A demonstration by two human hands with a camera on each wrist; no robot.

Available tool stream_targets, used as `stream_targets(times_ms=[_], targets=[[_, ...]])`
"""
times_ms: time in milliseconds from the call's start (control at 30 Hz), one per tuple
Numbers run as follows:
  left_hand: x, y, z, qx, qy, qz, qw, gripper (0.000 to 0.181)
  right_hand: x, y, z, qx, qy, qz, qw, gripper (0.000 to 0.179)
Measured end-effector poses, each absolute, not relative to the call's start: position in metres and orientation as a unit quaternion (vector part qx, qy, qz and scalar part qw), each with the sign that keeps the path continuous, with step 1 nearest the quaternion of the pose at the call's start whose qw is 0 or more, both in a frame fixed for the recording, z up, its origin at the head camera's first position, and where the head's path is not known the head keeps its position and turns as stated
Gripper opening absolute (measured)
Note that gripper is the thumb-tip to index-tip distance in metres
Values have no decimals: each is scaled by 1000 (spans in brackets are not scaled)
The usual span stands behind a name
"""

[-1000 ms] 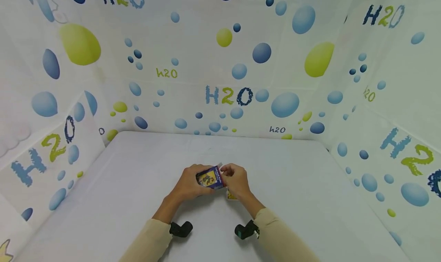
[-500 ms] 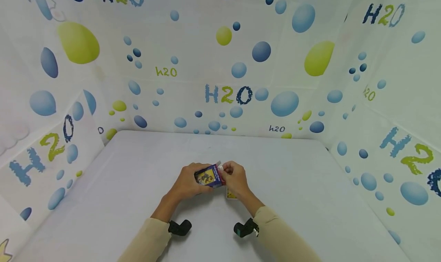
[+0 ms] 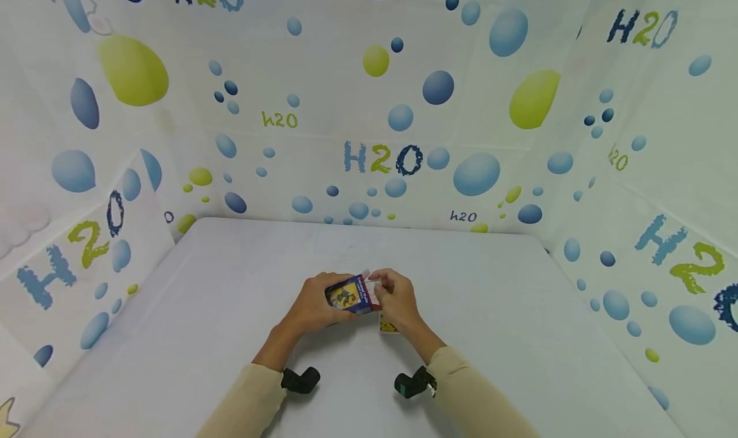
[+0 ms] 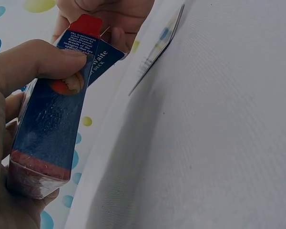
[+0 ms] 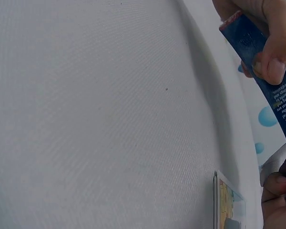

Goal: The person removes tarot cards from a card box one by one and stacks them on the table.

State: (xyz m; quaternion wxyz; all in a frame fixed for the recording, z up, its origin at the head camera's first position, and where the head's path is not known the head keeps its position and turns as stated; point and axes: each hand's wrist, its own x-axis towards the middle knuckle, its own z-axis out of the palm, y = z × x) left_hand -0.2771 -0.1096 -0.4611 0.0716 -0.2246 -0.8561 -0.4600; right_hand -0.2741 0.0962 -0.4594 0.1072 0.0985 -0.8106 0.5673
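Note:
My left hand (image 3: 319, 303) grips a blue and red card box (image 3: 348, 295) with a yellow picture on its front, tilted above the table. Its thumb presses the narrow side in the left wrist view. Print on the box reads "Waite" and "DECK" (image 4: 105, 59). At the box's right end my right hand (image 3: 398, 297) pinches the pale inner side of a flap (image 5: 276, 164) between thumb and fingers. Red tab (image 4: 88, 25) stands out at that end. What lies inside the box is hidden. Under the right hand, a yellow-faced card stack (image 3: 388, 324) lies on the table.
A white cloth (image 3: 259, 252) covers the table. Behind and beside it hang white sheets (image 3: 323, 73) printed with blue and green drops. Each wrist carries a black camera mount (image 3: 301, 381), close above the cloth.
The right hand's fingers have shifted at the box's end, and more of the pale flap shows there. The left hand and box have moved only slightly left. The card stack stays put.

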Motion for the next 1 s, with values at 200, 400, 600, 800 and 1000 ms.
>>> stream_targets(times_ms=[200,400,600,800,1000], targets=[[-276,-110,-459,-218,-860,-456,70,73,-275,99,-462,79,-813,564,120,18],[-274,-110,-459,-208,-862,-457,68,75,-275,102,-464,60,-811,565,136,16],[-274,-111,-460,-198,-863,-460,65,77,-275,106,-465,49,-811,566,141,16],[-275,-112,-460,-194,-864,-461,63,77,-276,113,-466,33,-814,560,152,13],[-276,-116,-460,-193,-860,-469,61,75,-278,124,-471,32,-810,562,166,7]])
